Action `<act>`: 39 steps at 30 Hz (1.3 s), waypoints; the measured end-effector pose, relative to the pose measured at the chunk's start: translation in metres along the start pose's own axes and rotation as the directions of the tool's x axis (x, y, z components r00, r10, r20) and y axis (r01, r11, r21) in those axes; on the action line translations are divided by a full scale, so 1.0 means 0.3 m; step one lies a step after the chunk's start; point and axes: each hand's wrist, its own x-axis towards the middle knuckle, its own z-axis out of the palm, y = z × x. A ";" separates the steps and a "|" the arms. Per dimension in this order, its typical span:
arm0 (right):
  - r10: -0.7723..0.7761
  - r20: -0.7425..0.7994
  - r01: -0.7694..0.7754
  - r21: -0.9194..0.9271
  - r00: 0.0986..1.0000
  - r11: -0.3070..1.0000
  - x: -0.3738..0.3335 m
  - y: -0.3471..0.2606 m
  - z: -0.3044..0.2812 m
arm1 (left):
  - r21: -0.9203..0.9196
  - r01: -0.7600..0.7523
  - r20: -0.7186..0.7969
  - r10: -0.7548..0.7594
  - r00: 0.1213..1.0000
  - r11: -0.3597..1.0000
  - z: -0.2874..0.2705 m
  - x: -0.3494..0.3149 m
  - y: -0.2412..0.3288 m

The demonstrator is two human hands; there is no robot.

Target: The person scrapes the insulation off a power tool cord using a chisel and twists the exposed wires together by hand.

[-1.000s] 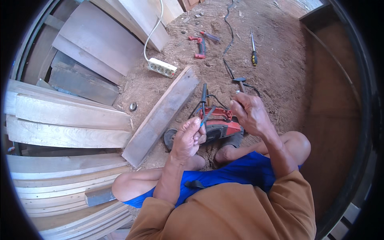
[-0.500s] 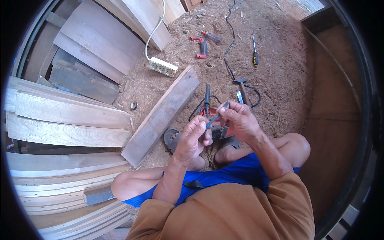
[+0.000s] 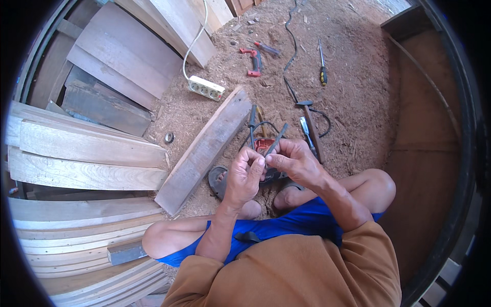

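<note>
Left hand (image 3: 244, 176) and right hand (image 3: 294, 162) pinch together the near end of a thin dark flat metal strip (image 3: 276, 139), likely light, stiff, sharp-edged.

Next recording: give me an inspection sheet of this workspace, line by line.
Surface: bare ground covered in sawdust and chips.
Job's things: thin dark strip pinched between both hands; red power tool on the ground just beyond them.
Clutter: loose plank, small red tool, screwdriver, hammer, small metal ring.
Grippers: left hand and right hand meet fingertip to fingertip on the strip.
Cables: white cord to a white power strip; black cable trailing across the ground.
Surroundings: stacked wooden boards on the left; curved wooden wall on the right.
</note>
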 end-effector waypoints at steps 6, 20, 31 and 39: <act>-0.176 -0.021 0.158 -0.345 0.984 0.925 -0.009 -0.011 0.034 | 0.018 0.031 -0.040 -0.031 0.999 0.999 0.017 -0.008 -0.026; -0.205 -0.093 0.155 -0.384 0.974 0.910 0.010 0.040 0.043 | -0.190 0.176 0.010 -0.177 0.984 0.966 0.031 -0.017 -0.020; -0.227 -0.095 0.109 -0.662 0.969 0.742 0.001 0.002 0.054 | 0.429 -0.142 -0.051 0.180 0.982 0.892 0.017 0.014 -0.003; -0.287 -0.077 0.163 -0.672 0.955 0.722 0.021 0.036 0.068 | 0.313 -0.133 -0.099 0.171 0.980 0.940 0.016 0.009 -0.056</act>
